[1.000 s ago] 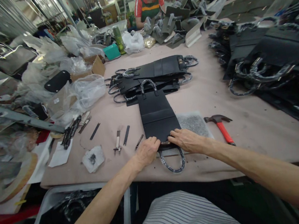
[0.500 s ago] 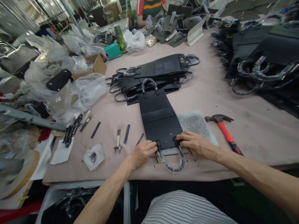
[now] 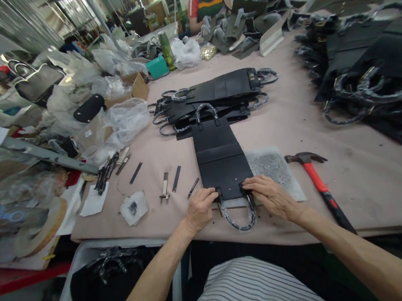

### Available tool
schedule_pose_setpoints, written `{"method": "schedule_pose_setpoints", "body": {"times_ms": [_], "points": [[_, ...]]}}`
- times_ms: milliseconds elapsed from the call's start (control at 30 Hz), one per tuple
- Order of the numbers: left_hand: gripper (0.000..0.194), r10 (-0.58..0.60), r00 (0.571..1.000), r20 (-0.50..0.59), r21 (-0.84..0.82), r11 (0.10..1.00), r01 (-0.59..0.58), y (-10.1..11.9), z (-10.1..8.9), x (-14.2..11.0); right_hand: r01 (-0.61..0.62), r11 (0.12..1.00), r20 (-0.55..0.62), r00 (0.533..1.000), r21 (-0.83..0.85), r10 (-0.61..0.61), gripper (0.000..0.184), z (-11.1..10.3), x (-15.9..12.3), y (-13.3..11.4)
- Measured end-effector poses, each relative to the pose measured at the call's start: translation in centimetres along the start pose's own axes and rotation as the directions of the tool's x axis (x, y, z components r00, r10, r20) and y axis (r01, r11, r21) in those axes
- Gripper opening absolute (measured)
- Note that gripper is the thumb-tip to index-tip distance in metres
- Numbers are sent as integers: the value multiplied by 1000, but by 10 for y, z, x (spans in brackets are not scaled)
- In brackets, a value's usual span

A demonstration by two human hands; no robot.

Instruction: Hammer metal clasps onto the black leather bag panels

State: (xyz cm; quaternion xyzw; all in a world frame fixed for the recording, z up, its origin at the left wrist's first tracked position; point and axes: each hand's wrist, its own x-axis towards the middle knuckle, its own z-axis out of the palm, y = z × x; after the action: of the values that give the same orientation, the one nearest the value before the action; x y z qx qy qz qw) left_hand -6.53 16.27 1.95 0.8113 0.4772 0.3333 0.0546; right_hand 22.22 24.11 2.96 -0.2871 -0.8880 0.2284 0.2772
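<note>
A flat black bag panel [image 3: 223, 169] lies lengthwise before me, with a plastic-wrapped handle [image 3: 240, 227] at its near end and another at its far end. My left hand [image 3: 201, 210] is closed at the near left corner, fingertips on the handle tab there. At the near right corner, my right hand [image 3: 271, 198] pinches the other tab. Its fingers partly cover that tab. Under the panel's near part, and sticking out to the right, is a speckled grey slab [image 3: 274, 168]. A claw hammer [image 3: 314, 178] with a red and black grip rests right of the slab.
Beyond the panel is a stack of black bag panels [image 3: 221, 89]; a bigger pile [image 3: 366, 66] stands at right. Small tools, including a dark strip [image 3: 176, 178], lie at left near a whitish block [image 3: 134, 207]. A plastic bin [image 3: 83, 253] is below the table edge. A co-worker [image 3: 207, 3] sits opposite.
My view has turned slightly left, so the table's contents appear farther right. Both hands stay at the panel's near corners, with the right fingers slightly shifted.
</note>
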Motion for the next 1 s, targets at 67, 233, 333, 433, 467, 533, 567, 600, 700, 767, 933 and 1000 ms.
{"method": "schedule_pose_setpoints", "body": {"times_ms": [67,233,333,433,467,533,567,600,700,767,933,1000], "points": [[29,-138,989,-46,5,990,139,-3,-4,-3,-32,999,-16,999,-13,32,26,2,1,-2],[19,-651,746,-137,158,730,665,-27,-32,3,-51,998,-75,996,-30,48,25,15,-2,-1],[13,-835,547,-66,212,524,825,-42,-53,14,-54,998,-112,992,-20,51,24,21,-3,2],[12,-883,468,10,248,456,855,-53,-67,24,-66,998,-123,990,-20,63,25,24,-2,3],[13,-890,456,9,266,442,857,-57,-70,27,-70,997,-122,990,-22,67,25,24,-2,3],[17,-907,421,-1,316,399,861,-67,-72,33,-79,997,-115,990,-24,76,26,26,-2,4],[20,-917,398,14,345,378,859,-73,-73,36,-83,996,-112,991,-25,80,26,26,-1,5],[23,-926,376,41,374,363,853,-79,-72,40,-87,996,-110,990,-24,84,26,26,-1,5],[22,-934,325,147,425,356,832,-99,-67,49,-107,994,-90,991,-30,104,25,23,3,1],[15,-935,310,172,426,354,833,-110,-63,55,-110,993,-63,992,-52,107,25,18,7,-5],[16,-930,316,187,363,365,857,-122,-61,56,-59,981,56,996,-185,71,23,8,13,-33],[18,-918,352,183,276,391,878,-123,-64,50,-46,973,86,994,-228,67,24,9,12,-44]]}}
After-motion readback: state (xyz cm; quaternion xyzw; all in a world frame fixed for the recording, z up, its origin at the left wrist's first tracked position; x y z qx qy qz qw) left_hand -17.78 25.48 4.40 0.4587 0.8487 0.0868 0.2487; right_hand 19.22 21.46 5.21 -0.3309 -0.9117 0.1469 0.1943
